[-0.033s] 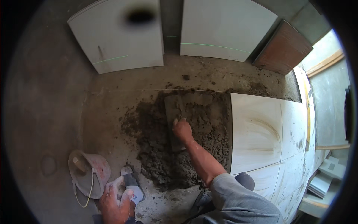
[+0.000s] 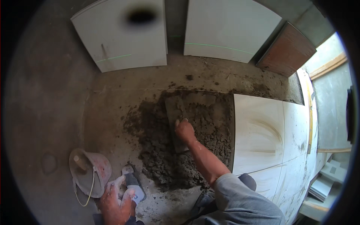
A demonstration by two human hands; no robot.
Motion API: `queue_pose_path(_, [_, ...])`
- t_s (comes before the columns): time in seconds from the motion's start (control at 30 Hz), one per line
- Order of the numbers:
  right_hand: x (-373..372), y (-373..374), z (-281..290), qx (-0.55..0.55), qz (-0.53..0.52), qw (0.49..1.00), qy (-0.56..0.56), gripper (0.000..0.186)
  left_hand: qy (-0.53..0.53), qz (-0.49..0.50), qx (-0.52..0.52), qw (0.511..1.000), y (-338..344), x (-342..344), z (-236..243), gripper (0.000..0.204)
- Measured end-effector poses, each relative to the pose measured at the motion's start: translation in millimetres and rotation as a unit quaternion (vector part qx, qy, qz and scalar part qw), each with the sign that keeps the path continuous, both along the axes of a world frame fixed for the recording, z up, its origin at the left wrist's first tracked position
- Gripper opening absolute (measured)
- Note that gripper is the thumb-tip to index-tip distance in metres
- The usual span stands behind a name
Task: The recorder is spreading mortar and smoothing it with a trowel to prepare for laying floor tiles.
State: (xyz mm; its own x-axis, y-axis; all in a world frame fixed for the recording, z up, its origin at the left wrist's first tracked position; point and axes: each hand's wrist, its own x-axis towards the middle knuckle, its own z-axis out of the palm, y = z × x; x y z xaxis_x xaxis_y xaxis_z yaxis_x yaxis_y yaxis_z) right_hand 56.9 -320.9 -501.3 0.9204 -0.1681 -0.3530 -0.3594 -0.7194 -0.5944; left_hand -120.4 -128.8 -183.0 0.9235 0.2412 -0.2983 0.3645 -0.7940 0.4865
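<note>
One flat trowel [image 2: 173,107] was gripped by the nearer right hand [image 2: 185,132] | long axis pointed away beneath it, on mortar [image 2: 161,165] | left hand [image 2: 112,204] half-curled, hold could not be told

Dark brown mortar [image 2: 213,127], brown-streaked white tiles [image 2: 258,131], grey sleeve [image 2: 243,195]

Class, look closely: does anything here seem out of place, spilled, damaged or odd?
Yes. The laid white tile has brown smears on its pale face. A dark clump lies apart from the mortar patch. A blurred black oval covers part of the upper-left panel; perhaps a lens mark.
</note>
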Motion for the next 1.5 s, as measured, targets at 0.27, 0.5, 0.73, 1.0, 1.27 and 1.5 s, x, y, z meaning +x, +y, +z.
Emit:
queue_pose_path(0.27, [6, -58, 49, -0.077, 0.239, 0.965, 0.069, 0.047, 0.000, 0.025, -0.002, 1.000, 11, -7, 4, 0.042])
queue_pose_path(0.5, [36, -16, 23, -0.054, 0.273, 0.958, 0.073, 0.048, 0.039, 0.093, 0.030, 0.994, 23, -23, 6, 0.045])
queue_pose_path(0.73, [-96, -32, 23, -0.019, 0.431, 0.890, 0.148, 0.042, -0.019, 0.066, 0.067, 0.995, 34, -29, 5, 0.045])
queue_pose_path(1.0, [-168, -66, 79, -0.093, 0.585, 0.788, 0.168, 0.037, -0.007, 0.113, 0.023, 0.993, 18, -22, 13, 0.044])
queue_pose_path(1.27, [-220, -75, 53, 0.006, 0.653, 0.717, 0.244, 0.043, 0.001, 0.121, 0.038, 0.992, 14, -23, 8, 0.043])
queue_pose_path(1.5, [-193, -61, 46, -0.029, 0.539, 0.783, 0.310, 0.044, -0.019, 0.130, 0.027, 0.991, 10, -21, 8, 0.044])
